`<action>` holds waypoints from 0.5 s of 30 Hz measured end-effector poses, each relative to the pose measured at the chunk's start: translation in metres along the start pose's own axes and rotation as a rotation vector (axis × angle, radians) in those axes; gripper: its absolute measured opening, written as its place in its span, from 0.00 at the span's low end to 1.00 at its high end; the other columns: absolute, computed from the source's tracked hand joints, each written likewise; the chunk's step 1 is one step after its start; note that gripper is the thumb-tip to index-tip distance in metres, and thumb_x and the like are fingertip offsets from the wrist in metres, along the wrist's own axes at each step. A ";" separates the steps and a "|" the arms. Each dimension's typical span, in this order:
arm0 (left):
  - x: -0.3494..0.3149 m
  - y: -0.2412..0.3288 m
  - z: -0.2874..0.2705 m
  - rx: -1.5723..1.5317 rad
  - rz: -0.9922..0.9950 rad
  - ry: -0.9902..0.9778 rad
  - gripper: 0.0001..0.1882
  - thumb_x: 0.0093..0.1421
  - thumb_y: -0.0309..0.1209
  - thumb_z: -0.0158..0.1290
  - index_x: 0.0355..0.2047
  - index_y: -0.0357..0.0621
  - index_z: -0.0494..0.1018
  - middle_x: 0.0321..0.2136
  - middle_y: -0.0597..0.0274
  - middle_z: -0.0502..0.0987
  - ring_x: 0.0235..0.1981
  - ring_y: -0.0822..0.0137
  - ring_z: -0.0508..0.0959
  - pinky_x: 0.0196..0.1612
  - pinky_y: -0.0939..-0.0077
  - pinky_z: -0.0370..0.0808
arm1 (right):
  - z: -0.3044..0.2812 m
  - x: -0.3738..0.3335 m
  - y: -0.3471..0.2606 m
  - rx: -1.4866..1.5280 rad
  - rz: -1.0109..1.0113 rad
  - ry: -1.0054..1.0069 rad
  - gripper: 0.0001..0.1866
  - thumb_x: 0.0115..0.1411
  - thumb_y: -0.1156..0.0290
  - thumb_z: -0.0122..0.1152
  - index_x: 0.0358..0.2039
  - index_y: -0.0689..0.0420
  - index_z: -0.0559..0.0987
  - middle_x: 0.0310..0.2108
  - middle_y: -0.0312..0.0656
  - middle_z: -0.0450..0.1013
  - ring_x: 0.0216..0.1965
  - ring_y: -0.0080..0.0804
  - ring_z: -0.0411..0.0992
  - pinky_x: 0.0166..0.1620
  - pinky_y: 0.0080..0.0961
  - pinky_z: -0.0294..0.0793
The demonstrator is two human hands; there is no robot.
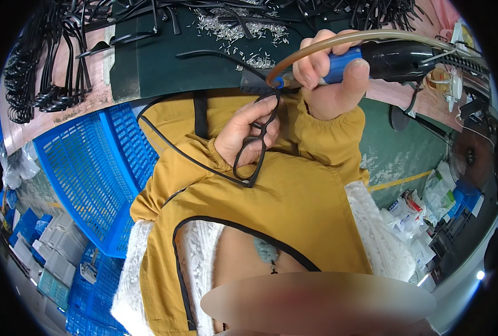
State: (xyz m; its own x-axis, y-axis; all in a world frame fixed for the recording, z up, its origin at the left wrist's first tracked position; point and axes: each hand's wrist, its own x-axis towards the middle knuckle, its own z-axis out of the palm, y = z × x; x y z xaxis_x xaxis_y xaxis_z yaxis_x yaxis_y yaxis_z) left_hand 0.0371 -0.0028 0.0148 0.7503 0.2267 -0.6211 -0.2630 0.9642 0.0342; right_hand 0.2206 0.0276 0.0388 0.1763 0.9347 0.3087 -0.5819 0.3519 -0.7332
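Black eyeglass frame (263, 148), one: held just off the near edge of the tabletop (97, 78), one temple reaching over that edge, the other looping back toward the left sleeve.

Left hand (243, 131), bare: fingers curled in, pinching the frame near its upper end.

Handheld power driver (383, 59), blue and black, one: above the tabletop's near edge, tip beside the frame's hinge end; contact cannot be told.

Right hand (330, 101), bare: fingers and thumb wrapped round the driver's blue grip.

Brown translucent hose (338, 39), one: arching over the right hand.

Silver pins (221, 25), many: loose on the dark green mat (165, 67), toward the tabletop's far edge.

Bunched black frames (25, 73): tabletop's left end.
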 end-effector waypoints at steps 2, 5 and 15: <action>0.002 0.000 0.000 -0.007 -0.004 0.009 0.13 0.72 0.44 0.52 0.51 0.55 0.75 0.18 0.70 0.71 0.15 0.75 0.67 0.18 0.81 0.61 | -0.002 -0.001 -0.001 -0.003 0.023 -0.013 0.22 0.66 0.51 0.64 0.41 0.55 0.68 0.26 0.41 0.70 0.21 0.27 0.68 0.22 0.23 0.66; 0.000 0.000 0.005 0.057 0.001 0.099 0.14 0.72 0.43 0.51 0.51 0.53 0.76 0.17 0.67 0.71 0.14 0.73 0.67 0.18 0.80 0.62 | -0.007 0.011 -0.005 0.043 0.083 -0.050 0.23 0.67 0.44 0.59 0.43 0.52 0.69 0.26 0.36 0.67 0.22 0.23 0.65 0.22 0.19 0.62; -0.024 0.048 0.024 0.291 0.537 -0.038 0.25 0.67 0.36 0.46 0.59 0.31 0.71 0.32 0.65 0.73 0.38 0.69 0.76 0.38 0.81 0.75 | -0.030 0.089 0.009 0.018 -0.129 0.290 0.16 0.73 0.48 0.52 0.38 0.47 0.72 0.22 0.32 0.64 0.17 0.20 0.59 0.18 0.17 0.57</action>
State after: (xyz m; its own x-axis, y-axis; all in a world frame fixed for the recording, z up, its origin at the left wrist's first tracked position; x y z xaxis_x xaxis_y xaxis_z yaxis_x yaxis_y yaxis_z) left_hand 0.0208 0.0416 0.0502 0.5815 0.6909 -0.4295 -0.4379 0.7108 0.5505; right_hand 0.2549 0.1156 0.0410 0.4668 0.8589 0.2107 -0.5533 0.4696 -0.6880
